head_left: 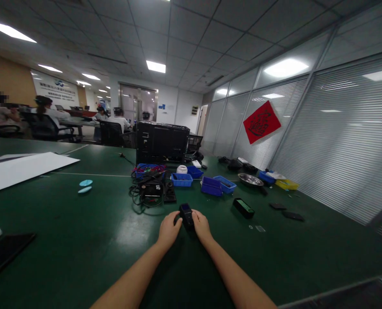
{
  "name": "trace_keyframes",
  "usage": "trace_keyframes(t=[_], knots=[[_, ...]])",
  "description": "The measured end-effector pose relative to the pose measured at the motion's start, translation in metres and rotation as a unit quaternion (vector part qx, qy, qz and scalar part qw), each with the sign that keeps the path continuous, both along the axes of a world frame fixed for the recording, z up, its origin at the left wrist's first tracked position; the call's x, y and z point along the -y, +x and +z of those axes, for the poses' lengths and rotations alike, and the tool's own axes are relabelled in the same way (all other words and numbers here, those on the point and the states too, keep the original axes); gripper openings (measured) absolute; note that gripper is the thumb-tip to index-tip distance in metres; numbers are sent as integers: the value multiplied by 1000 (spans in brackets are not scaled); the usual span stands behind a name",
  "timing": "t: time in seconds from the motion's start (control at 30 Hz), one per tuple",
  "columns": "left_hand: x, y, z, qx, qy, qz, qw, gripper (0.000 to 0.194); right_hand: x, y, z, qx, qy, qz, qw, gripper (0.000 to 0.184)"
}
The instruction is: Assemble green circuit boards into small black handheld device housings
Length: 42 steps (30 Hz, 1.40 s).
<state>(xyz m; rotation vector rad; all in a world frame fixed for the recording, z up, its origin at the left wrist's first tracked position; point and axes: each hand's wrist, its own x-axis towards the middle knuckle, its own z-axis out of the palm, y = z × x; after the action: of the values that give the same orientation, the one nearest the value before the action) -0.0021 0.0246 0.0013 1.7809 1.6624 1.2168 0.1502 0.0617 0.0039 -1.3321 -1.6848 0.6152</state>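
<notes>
A small black handheld device with a dark screen at its far end (pixel 186 216) is on or just above the green table, in front of me. My left hand (pixel 170 226) grips its left side, thumb toward the near part. On the opposite side my right hand (pixel 201 225) is closed along its edge, and its fingertips are partly hidden. To the right lies a black case with a green circuit board inside (pixel 243 207). Near that case are a small ring (pixel 250 227) and a clear flat piece (pixel 260 228).
Beyond my hands stand a soldering station with tangled cables (pixel 150 189), blue bins (pixel 181 180), a purple-blue bin (pixel 211 186) and a large black computer case (pixel 162 141). A metal bowl (pixel 250 180) and dark flat pieces (pixel 293 215) lie right. A white sheet (pixel 26 169) lies left.
</notes>
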Motion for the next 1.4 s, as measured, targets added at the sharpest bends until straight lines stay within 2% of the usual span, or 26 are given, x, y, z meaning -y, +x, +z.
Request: trace_keyframes(t=[0.13, 0.33, 1.17, 1.4], knots=[[3, 3, 3, -43, 6, -4, 999, 45, 4, -3, 4, 17, 1, 18, 1000, 37], [4, 3, 3, -37, -7, 21, 999, 48, 7, -4, 6, 7, 2, 52, 999, 37], [0, -5, -3, -1, 7, -2, 1000, 45, 7, -12, 6, 75, 1, 4, 997, 27], [3, -10, -3, 23, -2, -3, 1000, 41, 13, -21, 4, 62, -14, -11, 998, 26]])
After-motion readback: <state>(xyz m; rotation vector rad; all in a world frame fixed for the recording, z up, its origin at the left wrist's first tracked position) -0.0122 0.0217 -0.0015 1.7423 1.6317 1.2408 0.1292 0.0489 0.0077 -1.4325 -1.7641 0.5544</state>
